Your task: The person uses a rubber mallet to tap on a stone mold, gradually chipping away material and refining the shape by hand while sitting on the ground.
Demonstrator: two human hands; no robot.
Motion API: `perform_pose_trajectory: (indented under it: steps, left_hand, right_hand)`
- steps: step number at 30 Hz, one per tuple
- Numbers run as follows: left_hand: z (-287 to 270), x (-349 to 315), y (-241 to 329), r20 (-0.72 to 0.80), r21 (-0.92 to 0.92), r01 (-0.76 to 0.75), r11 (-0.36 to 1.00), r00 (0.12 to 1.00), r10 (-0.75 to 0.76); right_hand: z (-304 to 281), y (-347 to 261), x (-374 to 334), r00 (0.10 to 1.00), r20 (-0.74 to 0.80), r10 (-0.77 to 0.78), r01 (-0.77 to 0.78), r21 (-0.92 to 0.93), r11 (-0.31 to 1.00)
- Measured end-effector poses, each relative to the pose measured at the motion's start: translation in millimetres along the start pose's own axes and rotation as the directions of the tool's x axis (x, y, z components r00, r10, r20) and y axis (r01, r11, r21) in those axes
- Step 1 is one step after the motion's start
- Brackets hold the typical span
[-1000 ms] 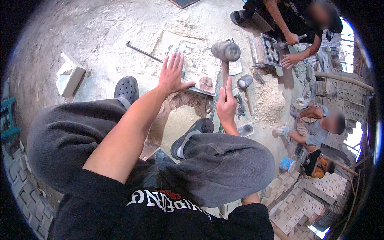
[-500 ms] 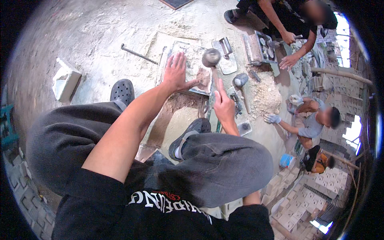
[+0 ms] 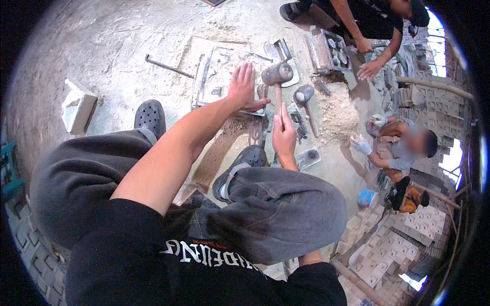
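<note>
a pale block [image 3: 79, 105] lies on the dusty ground beside a bent metal rod [image 3: 168, 67]. a second mallet [image 3: 305, 100] rests next to a heap of sandy powder [image 3: 338, 112]. across the yard, two other people crouch at work, near stacked pale tiles [image 3: 393, 245].

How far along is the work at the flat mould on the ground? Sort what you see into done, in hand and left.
Done: stacks of pale finished blocks stand at the right.
In hand: the left hand presses flat on the mould, while the right hand grips a mallet whose head is over the mould's edge.
Left: the mould is not yet opened, and a heap of loose mix lies unused.
</note>
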State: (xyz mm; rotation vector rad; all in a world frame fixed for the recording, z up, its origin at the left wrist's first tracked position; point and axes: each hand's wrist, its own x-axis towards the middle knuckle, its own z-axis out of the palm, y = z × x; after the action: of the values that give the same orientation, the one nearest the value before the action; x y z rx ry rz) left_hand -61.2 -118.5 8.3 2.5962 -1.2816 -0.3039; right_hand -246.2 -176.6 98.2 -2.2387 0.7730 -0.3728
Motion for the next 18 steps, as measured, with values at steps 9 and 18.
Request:
perform_pose_trajectory:
  steps: [9, 18]
  left_hand:
    - [-12.0, -33.2, -46.9, -0.079, 0.015, 0.004, 1.0, 0.997, -0.003]
    - [-18.8, -58.3, -70.9, -0.111, 0.07, 0.091, 0.993, 0.99, -0.083]
  right_hand:
    - [4.7, 6.1, 16.0, 0.98, 0.186, 0.071, 0.011, -0.411, 0.912]
    - [14.0, -3.2, 27.3, 0.984, 0.171, 0.054, 0.01, -0.355, 0.935]
